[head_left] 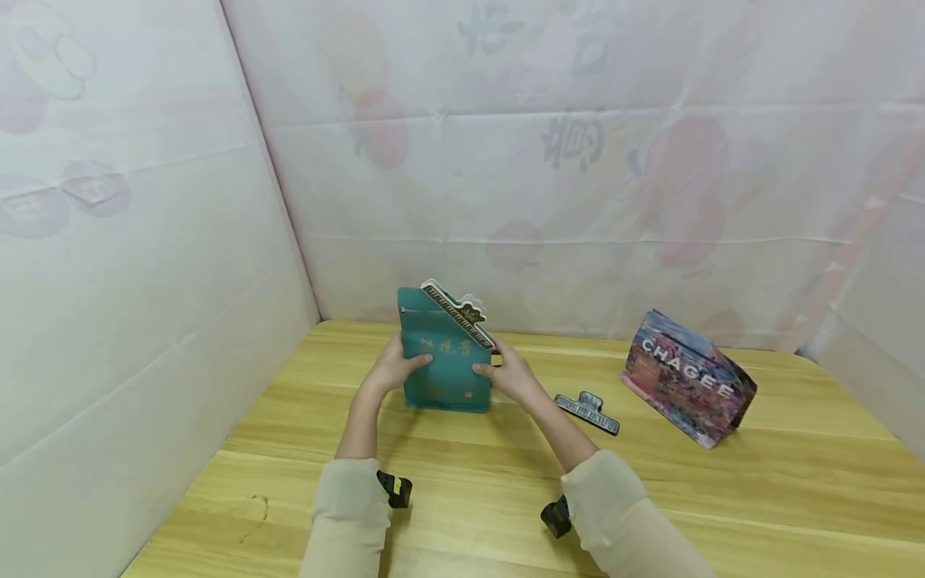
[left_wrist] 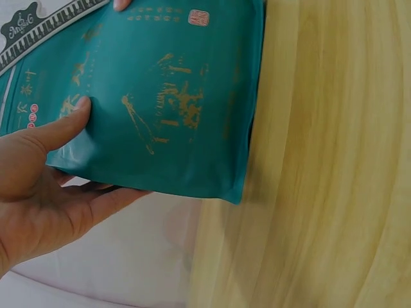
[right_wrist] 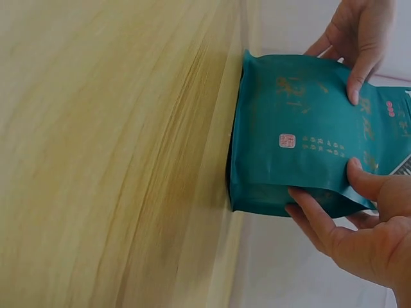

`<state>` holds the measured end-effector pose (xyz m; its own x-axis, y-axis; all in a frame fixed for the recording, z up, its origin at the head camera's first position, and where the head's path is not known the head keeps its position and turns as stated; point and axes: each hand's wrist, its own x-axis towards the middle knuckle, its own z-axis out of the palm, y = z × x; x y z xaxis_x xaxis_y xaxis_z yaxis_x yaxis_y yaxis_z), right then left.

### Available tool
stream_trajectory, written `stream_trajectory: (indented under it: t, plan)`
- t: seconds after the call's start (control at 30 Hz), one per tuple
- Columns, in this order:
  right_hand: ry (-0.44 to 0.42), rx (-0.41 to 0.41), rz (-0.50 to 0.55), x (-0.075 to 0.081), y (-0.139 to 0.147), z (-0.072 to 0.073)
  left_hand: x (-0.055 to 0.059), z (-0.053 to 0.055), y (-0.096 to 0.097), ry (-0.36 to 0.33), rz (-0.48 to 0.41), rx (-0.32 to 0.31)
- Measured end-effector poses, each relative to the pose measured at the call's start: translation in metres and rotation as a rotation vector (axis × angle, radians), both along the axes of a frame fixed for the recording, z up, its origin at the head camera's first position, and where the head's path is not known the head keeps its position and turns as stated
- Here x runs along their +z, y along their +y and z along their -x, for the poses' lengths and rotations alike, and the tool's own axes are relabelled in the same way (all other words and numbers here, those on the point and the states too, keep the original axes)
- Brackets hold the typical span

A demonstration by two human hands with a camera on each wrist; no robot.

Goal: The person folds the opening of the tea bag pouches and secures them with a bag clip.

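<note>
Both hands hold a teal tea bag [head_left: 446,377] with gold lettering upright over the wooden table. My left hand [head_left: 390,365] grips its left side, thumb [left_wrist: 67,123] on the front and fingers behind. On the opposite side my right hand [head_left: 511,373] does the same, its thumb on the front panel and its fingers along the side fold in the right wrist view. A long bag clip [head_left: 458,313] with a piano-key pattern sits slanted across the bag's upper right corner. In the left wrist view part of the clip [left_wrist: 38,35] shows at the upper left.
A second piano-key clip [head_left: 588,411] lies on the table [head_left: 462,498] just right of the right forearm. Farther right stands a colourful CHAGEE bag [head_left: 682,377], leaning. Pale printed cloth walls [head_left: 462,201] enclose the table at the back and sides.
</note>
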<state>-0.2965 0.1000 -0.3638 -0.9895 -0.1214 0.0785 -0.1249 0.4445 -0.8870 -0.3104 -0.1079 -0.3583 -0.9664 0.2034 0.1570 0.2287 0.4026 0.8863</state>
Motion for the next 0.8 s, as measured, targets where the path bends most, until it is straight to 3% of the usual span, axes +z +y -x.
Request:
stream_trajectory:
  t: [0.37, 0.8]
  plan:
    - [0.015, -0.015, -0.011, -0.0029, -0.0027, 0.0103, -0.0021, 0.0073, -0.0012, -0.031, 0.000, 0.046]
    - [0.002, -0.010, 0.010, -0.0006, -0.0038, 0.0070, -0.0035, 0.0051, 0.0036, -0.070, 0.025, 0.120]
